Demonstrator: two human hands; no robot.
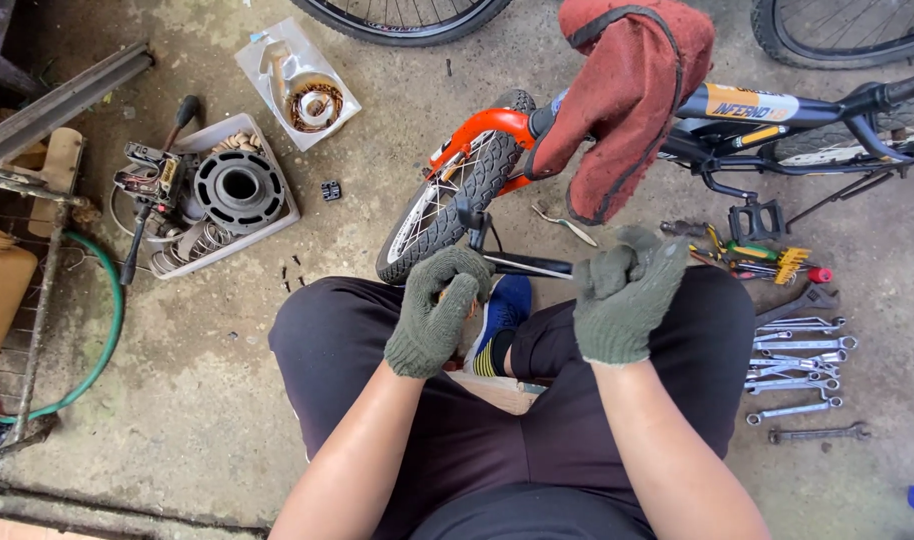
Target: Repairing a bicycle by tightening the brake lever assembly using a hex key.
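Left hand point(439, 312) in a grey-green knit work glove, grip curled narrow around a small orange-brown part point(445, 294) that peeks out between the fingers; what the part is cannot be told. Right hand point(629, 296) in a matching glove, fingers folded nearly shut, sitting at the end of a black metal rod point(525, 264) that runs from the small bike wheel toward it; whether the grip truly clamps the rod cannot be told. Both hands are raised over the person's lap, dark trousers, a blue shoe point(504, 305) between the knees. Just ahead: a child's bicycle with orange fork and knobby black tyre point(455, 195), a red-brown rag point(627, 95) draped over its dark frame. On the concrete floor to the right, a row of silver open-end spanners point(799, 365), with screwdrivers with green and yellow handles point(752, 255) and a black pedal point(757, 218) above them. To the left, a grey plastic tray point(277, 215) holding a black round hub-like part point(240, 187) and springs; a clear plastic bag point(297, 82) with a coiled part; a green hose point(107, 320) near a metal rack.
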